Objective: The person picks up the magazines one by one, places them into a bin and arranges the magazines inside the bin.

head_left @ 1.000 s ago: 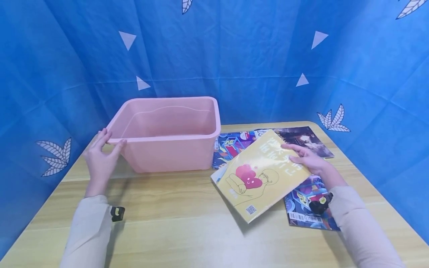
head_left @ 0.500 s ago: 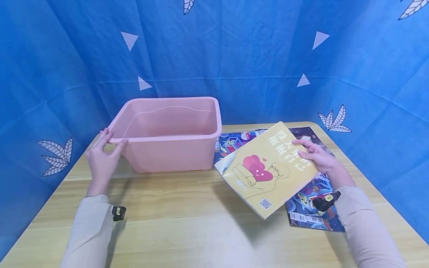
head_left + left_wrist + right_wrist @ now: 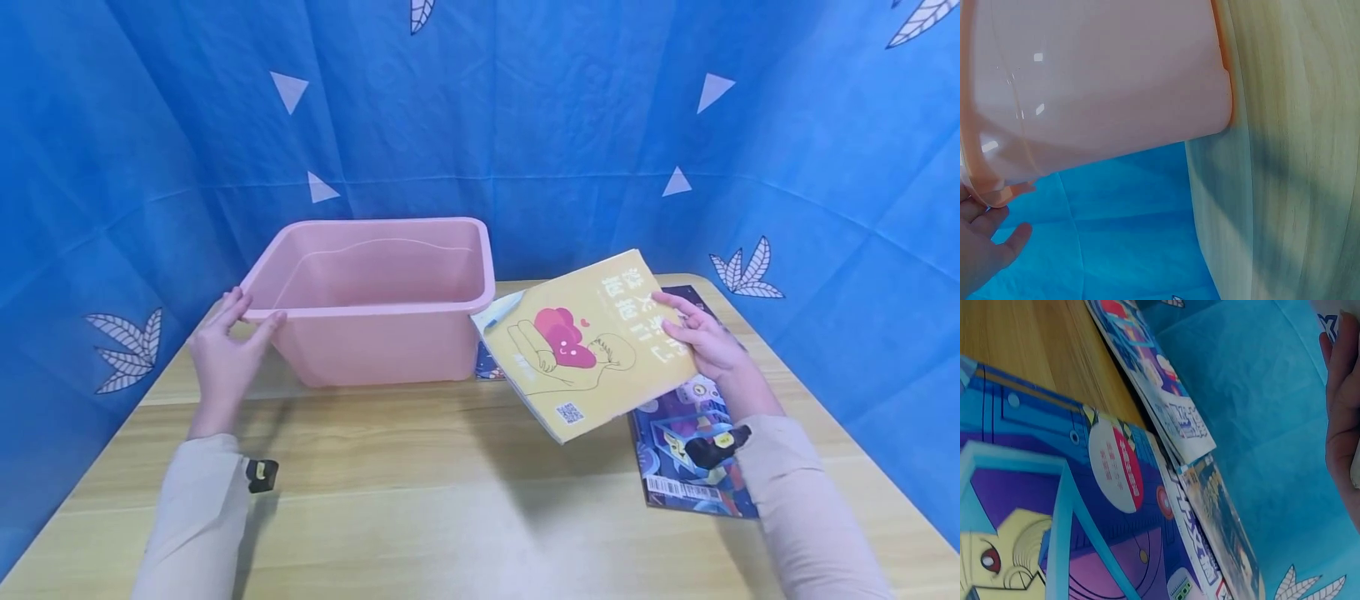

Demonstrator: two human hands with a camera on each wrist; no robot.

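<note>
yellow magazine (image 3: 592,346) | lifted off pile | moved toward pink bin (image 3: 375,292)

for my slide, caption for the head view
Right hand lifts a yellow magazine beside a pink bin steadied by left hand.

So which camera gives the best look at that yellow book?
The head view: the yellow book shows its whole cover, gripped by the right hand. The left wrist view misses it; the right wrist view shows only other magazines.
</note>
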